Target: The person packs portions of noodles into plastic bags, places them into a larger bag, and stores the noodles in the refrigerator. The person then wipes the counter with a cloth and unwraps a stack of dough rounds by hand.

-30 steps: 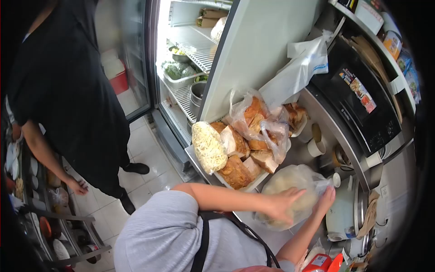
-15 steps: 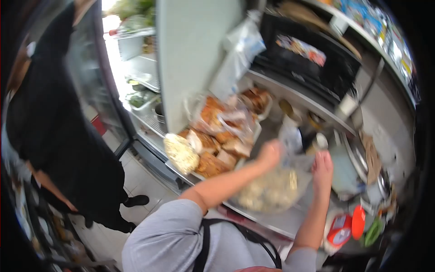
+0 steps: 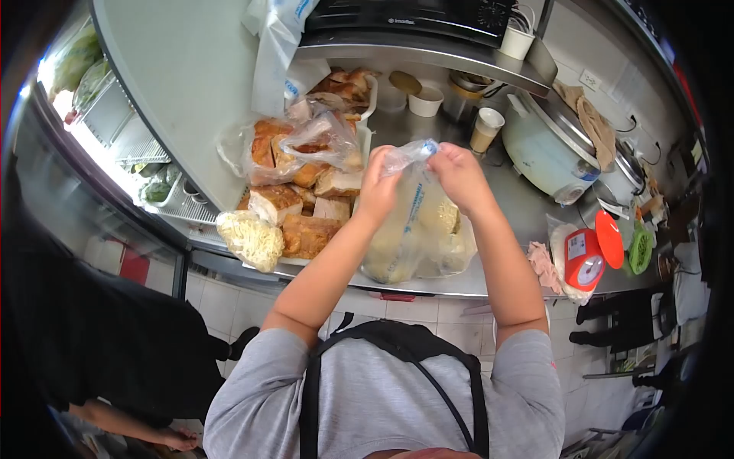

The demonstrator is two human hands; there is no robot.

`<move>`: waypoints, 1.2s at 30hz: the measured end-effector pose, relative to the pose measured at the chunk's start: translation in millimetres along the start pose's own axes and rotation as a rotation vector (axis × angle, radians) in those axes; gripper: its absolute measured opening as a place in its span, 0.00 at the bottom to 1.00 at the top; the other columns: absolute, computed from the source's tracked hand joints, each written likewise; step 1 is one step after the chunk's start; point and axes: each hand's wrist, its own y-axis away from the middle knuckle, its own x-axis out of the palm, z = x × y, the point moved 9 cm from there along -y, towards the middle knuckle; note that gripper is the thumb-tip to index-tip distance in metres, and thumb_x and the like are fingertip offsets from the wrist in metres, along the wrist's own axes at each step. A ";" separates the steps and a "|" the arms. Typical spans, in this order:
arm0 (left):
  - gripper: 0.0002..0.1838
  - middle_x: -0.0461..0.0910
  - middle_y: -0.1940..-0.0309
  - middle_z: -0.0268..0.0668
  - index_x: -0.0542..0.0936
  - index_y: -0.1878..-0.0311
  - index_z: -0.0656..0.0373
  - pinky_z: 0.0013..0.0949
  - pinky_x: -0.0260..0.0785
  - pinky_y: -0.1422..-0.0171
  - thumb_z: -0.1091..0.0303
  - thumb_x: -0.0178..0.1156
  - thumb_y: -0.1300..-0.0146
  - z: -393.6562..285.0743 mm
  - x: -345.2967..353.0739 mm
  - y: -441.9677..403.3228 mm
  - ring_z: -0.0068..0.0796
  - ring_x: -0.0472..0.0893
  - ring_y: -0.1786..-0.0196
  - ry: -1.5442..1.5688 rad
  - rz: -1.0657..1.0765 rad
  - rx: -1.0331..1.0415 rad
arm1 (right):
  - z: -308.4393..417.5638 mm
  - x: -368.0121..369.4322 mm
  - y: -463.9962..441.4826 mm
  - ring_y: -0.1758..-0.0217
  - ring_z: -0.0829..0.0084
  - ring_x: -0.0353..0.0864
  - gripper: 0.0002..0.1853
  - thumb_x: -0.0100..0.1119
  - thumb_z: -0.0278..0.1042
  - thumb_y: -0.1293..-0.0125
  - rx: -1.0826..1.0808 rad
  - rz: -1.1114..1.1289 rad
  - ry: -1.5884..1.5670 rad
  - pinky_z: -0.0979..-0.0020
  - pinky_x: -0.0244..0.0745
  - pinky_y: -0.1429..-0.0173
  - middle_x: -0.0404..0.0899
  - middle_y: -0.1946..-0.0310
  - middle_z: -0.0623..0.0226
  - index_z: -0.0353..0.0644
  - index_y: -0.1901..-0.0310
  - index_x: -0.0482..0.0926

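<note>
My left hand point(image 3: 379, 186) is closed on the gathered top of a clear plastic bag point(image 3: 417, 222) with blue print. On the other side of that bunched neck, my right hand point(image 3: 459, 173) pinches the plastic too. Below my hands the bag hangs down to the steel counter, with pale yellowish pieces of food showing through it. Left of my left hand, large browned chunks of roasted meat point(image 3: 307, 234) are piled up. A clear bag with more browned meat point(image 3: 271, 145) lies on the pile. A bag of pale noodle-like food point(image 3: 251, 240) rests at its front left corner.
Beyond my hands stand a white tub point(image 3: 425, 100) and a paper cup point(image 3: 486, 130) on the counter point(image 3: 501, 252). A large cooker point(image 3: 547, 145) and a red scale point(image 3: 585, 260) are on the right. An oven point(image 3: 405, 21) sits above. A person in black point(image 3: 115, 329) stands left by the fridge.
My hands have come closer together, from the two sides of the bag's mouth to its gathered neck. The view has turned and straightened, and the person in black now appears lower at the left.
</note>
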 end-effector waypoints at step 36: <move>0.13 0.64 0.54 0.43 0.70 0.65 0.58 0.39 0.65 0.62 0.79 0.55 0.57 -7.2 26.7 63.5 0.43 0.72 0.64 -0.535 0.077 0.448 | -36.8 10.0 -8.8 0.78 0.81 0.61 0.11 0.60 0.25 0.54 -0.425 0.196 0.575 0.76 0.61 0.75 0.66 0.82 0.72 0.39 0.74 0.65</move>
